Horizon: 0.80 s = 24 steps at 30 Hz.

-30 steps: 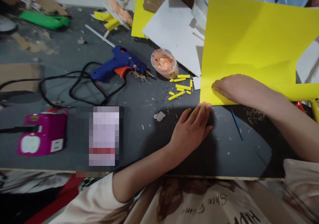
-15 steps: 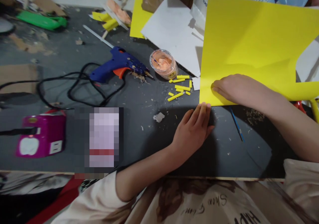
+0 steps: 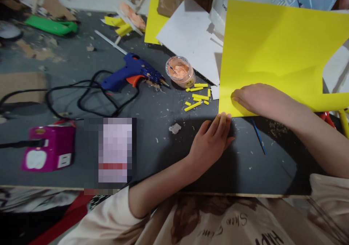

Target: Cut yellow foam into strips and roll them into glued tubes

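Observation:
A large yellow sheet lies at the right, its lower part bent and curling up at the right end. My right hand rests on the lower left part of it, fingers bent and held together, tips against the sheet; the thumb is hidden. At the sheet's bottom left corner, my left hand has its fingers stretched out, fingertips touching the edge and thumb apart. Just left of the sheet lie several short yellow rolled pieces. Behind them stands an open tub of peach-coloured paste.
A blue glue gun with a looped black cord lies left of the tub. Further left are a magenta box, a blurred-out rectangle and a green tool. A thin blue stick lies below the sheet. White card lies behind.
The view has shifted slightly, so objects on the left appear a little further right. Both hands and the yellow sheet stay in nearly the same positions.

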Each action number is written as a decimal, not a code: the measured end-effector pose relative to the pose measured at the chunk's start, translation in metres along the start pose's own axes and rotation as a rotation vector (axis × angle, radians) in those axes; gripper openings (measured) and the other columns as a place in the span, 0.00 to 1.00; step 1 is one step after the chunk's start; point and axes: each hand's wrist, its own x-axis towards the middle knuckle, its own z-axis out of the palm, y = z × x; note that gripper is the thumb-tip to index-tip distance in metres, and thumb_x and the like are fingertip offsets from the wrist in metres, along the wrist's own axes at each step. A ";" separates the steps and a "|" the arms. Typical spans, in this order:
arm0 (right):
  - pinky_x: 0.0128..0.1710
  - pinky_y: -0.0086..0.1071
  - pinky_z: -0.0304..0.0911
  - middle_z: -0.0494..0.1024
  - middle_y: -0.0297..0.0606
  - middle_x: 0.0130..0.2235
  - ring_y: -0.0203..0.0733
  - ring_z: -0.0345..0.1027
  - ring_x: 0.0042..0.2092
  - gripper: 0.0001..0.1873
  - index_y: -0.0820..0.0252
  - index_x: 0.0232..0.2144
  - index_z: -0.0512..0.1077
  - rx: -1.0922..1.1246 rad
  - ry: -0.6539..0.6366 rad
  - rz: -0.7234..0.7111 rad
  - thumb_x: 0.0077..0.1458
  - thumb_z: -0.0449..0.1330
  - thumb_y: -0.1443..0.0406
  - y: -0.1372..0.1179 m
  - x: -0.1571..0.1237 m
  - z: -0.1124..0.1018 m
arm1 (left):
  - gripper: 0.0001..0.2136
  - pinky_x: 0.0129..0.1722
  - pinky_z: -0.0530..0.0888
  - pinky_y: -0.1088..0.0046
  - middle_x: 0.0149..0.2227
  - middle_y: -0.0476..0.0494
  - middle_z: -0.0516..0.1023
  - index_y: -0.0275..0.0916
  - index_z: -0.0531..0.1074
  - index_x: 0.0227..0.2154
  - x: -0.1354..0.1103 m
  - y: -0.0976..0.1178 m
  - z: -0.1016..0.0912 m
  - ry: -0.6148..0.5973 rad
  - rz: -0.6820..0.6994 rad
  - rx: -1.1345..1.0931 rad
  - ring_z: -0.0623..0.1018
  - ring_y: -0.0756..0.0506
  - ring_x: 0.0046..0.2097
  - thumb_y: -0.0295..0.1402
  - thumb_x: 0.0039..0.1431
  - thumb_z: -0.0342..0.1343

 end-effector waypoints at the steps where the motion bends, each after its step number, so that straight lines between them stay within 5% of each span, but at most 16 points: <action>1: 0.31 0.36 0.56 0.80 0.47 0.36 0.49 0.73 0.37 0.14 0.61 0.37 0.74 0.002 0.002 -0.003 0.60 0.47 0.69 0.000 0.000 0.000 | 0.23 0.49 0.71 0.68 0.57 0.34 0.71 0.27 0.62 0.59 0.000 0.000 0.000 -0.002 0.000 0.000 0.72 0.43 0.56 0.37 0.68 0.40; 24: 0.30 0.35 0.54 0.79 0.46 0.36 0.49 0.73 0.37 0.13 0.62 0.37 0.73 -0.041 -0.029 0.007 0.58 0.47 0.71 -0.004 -0.003 -0.005 | 0.27 0.47 0.72 0.68 0.57 0.30 0.71 0.32 0.59 0.61 0.002 0.004 -0.002 -0.035 0.000 0.014 0.71 0.40 0.58 0.45 0.66 0.41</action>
